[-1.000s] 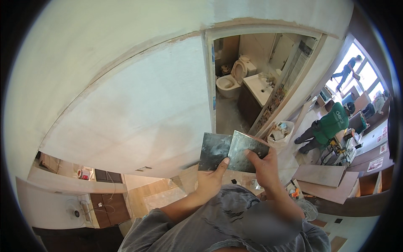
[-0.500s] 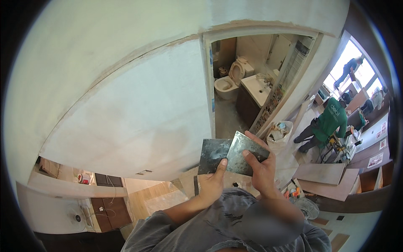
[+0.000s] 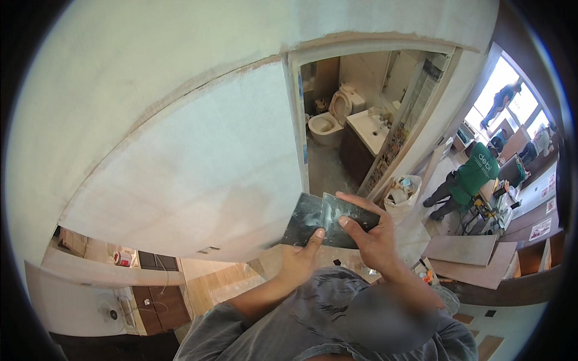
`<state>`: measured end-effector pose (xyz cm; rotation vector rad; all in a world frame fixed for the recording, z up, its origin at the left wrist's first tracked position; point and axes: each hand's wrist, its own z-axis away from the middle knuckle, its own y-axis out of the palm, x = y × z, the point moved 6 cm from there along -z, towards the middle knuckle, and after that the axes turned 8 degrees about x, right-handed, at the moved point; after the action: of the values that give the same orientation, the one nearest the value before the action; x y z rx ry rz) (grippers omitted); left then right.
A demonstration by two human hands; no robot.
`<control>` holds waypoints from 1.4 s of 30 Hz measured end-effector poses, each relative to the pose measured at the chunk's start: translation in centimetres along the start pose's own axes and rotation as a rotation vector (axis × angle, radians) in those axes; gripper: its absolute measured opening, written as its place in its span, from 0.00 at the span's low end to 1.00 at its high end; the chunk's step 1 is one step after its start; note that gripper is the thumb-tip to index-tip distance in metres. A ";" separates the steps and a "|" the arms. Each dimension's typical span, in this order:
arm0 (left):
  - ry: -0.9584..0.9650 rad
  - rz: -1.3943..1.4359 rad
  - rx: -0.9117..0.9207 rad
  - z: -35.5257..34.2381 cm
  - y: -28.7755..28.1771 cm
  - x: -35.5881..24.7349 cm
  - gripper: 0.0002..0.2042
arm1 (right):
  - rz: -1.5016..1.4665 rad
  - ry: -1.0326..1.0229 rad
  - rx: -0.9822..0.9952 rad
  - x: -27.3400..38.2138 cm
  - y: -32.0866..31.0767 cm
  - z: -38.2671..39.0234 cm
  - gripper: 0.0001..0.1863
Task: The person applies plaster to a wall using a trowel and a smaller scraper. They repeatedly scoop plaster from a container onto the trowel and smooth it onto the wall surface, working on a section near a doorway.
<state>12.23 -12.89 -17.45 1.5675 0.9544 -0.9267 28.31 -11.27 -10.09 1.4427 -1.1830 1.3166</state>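
Right hand (image 3: 378,240) has moved left, pinching its top plate (image 3: 331,212) over the other plate (image 3: 298,225) left hand (image 3: 301,265) pinches, maybe wiping, needing steady pushing.

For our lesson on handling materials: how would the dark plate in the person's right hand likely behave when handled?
The dark plate is probably fairly stiff: it looks flat in the right hand's grip. Looking thin, it is likely light for its size. Its slightly shiny, pale-smeared face may be slippery.
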 end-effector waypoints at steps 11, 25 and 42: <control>0.091 0.111 -0.052 -0.5 -0.5 1.5 0.15 | -0.064 -0.001 -0.143 -1.2 -1.1 0.0 0.21; -0.015 -0.207 0.050 -2.0 0.8 0.6 0.12 | 0.095 -0.014 -0.042 -0.9 -0.5 -0.4 0.19; 0.008 -0.214 0.161 -3.1 1.1 1.1 0.21 | -0.030 0.039 -0.084 -5.2 -4.2 -1.5 0.19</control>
<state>13.95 -9.86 -17.58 1.6257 1.0906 -1.1721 32.01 -8.37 -15.02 1.3639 -1.1725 1.2543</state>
